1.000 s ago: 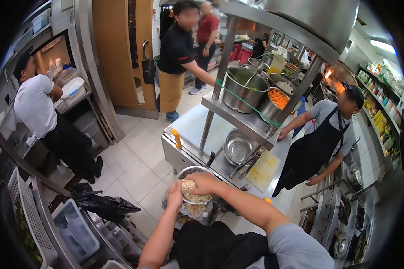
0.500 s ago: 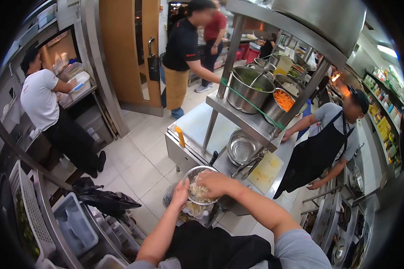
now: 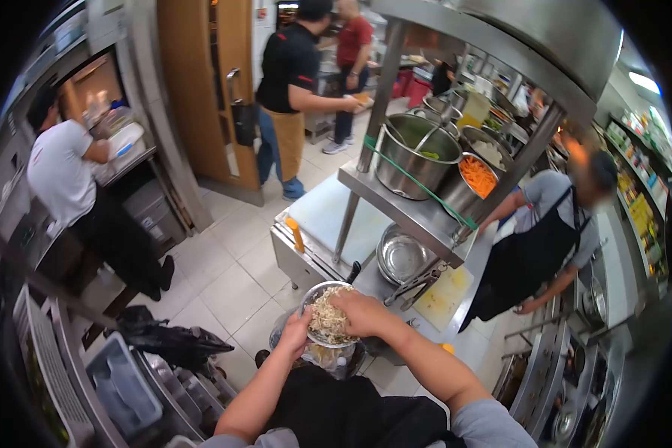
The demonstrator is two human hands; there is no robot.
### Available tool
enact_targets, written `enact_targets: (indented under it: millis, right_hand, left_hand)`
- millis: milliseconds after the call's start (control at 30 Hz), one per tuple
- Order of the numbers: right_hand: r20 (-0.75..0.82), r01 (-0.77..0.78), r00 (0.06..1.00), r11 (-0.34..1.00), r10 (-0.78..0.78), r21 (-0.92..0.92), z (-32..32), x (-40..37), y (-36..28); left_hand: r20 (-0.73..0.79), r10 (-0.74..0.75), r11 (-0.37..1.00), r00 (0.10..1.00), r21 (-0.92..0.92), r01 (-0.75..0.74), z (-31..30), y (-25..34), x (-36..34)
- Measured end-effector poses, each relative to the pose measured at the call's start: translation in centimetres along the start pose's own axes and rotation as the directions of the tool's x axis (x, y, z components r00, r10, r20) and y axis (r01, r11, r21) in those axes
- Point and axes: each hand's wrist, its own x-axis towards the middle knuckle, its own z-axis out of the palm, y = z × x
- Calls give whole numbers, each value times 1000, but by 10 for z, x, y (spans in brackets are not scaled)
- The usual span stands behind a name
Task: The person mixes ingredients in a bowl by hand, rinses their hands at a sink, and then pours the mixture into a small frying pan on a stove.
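A metal bowl of pale shredded food is held in front of my body, tilted so that its contents face me. My left hand grips its left rim, thumb on the near side. My right hand reaches into the bowl from the right, its fingers closed around some of the shreds and partly buried in them. Beneath the bowl stands a bin with a clear plastic liner, partly hidden by the bowl and my apron.
Ahead is a steel counter with a white cutting board, nested metal bowls and a yellow-stained board. A shelf above holds a large pot and carrot strips. Co-workers stand left, ahead and right. A black bag lies left.
The shredded food now heaps higher against my right hand, and the bowl has shifted slightly left. The co-worker ahead has drawn an arm back from the shelf post and holds something small.
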Motion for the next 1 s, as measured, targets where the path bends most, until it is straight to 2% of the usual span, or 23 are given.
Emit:
enact_targets:
  millis: [33, 167, 233, 267, 300, 367, 400, 467, 500, 567, 600, 633, 700, 767, 800, 833, 900, 933, 1000]
  right_hand:
    - [-24, -112, 993, 994, 111, -13, 2, 2, -4]
    - [-107, -294, 951, 956, 291, -12, 42, 31, -12]
    - [-6, -411, 912, 912, 411, -8, 46, 38, -19]
    - [-65, -446, 893, 895, 446, 12, 52, 38, -21]
    - [-94, -523, 846, 852, 524, 41, 58, 39, -24]
    - [-384, -374, 841, 923, 380, 95, 62, 39, -30]
    - [-423, -449, 784, 885, 455, 120, 61, 37, -34]
    - [-166, -315, 922, 927, 350, 202, 55, 31, -43]
    - [-217, -373, 881, 900, 420, 226, 47, 29, -49]
    - [-100, -580, 770, 757, 630, 301, 32, 22, -60]
    - [-216, -600, 724, 753, 655, 271, 44, 18, -58]
    - [-210, -608, 713, 739, 669, 290, 51, 15, -61]
    - [-261, -644, 596, 646, 759, 410, 60, 17, -60]
    - [-288, -608, 617, 676, 732, 416, 95, 7, -30]
    - [-366, -630, 576, 682, 731, 371, 92, -1, -38]
    - [-418, -710, 479, 621, 772, 333, 85, -3, -47]
    - [-462, -712, 405, 589, 789, 382, 57, -4, -69]
    - [-447, -699, 438, 608, 780, 375, 59, -8, -67]
    - [-464, -492, 641, 791, 612, 363, 62, -20, -64]
  left_hand:
    - [1, -69, 998, 998, -12, 69, 1, 7, -1]
    - [73, -157, 984, 985, 100, 149, -13, 17, 28]
    - [122, -87, 981, 989, 183, 64, -44, -6, 60]
    - [112, -82, 969, 990, 242, 52, -60, -15, 72]
    - [175, -140, 953, 975, 289, 85, -65, -7, 76]
    - [202, -218, 958, 955, 230, 170, -62, 19, 75]
    - [263, -271, 937, 926, 291, 192, -58, 28, 75]
    - [340, -218, 969, 915, 190, 160, -52, 47, 77]
    - [391, -267, 951, 881, 255, 175, -48, 55, 76]
    - [396, -208, 958, 895, 267, 105, -39, 61, 74]
    - [421, -231, 959, 877, 251, 132, -34, 62, 74]
    - [417, -252, 952, 873, 268, 147, -27, 61, 72]
    - [454, -256, 919, 853, 389, 69, -13, 56, 71]
    - [423, -318, 868, 848, 489, 82, -16, 47, 78]
    - [451, -309, 886, 837, 457, 81, -20, 40, 80]
    - [503, -279, 893, 818, 449, 29, -29, 23, 95]
    - [489, -299, 904, 819, 421, 78, -13, 41, 83]
    - [464, -285, 909, 839, 408, 84, -15, 41, 86]
    - [528, -227, 907, 818, 420, -19, -15, 40, 91]
